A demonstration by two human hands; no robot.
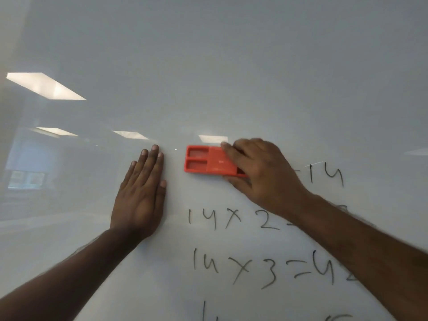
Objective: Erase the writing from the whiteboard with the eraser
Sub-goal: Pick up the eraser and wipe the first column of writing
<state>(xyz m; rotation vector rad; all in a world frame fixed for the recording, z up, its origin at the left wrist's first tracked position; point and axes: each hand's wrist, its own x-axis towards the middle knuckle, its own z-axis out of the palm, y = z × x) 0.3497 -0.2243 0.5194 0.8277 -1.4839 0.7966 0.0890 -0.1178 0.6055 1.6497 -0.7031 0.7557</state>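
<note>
Gripping the eraser [209, 162], right hand [261, 172] fingers [229, 150] curled.

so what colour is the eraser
Orange-red plastic eraser, held against the whiteboard by the right hand; clearest in the head view.

bare whiteboard [231, 66] above and left, left hand [141, 193] flat beside eraser [208, 162] blocking leftward sweep

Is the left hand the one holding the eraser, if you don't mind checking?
No, the right hand grips the red eraser, while the left hand lies flat and empty on the whiteboard.
</note>
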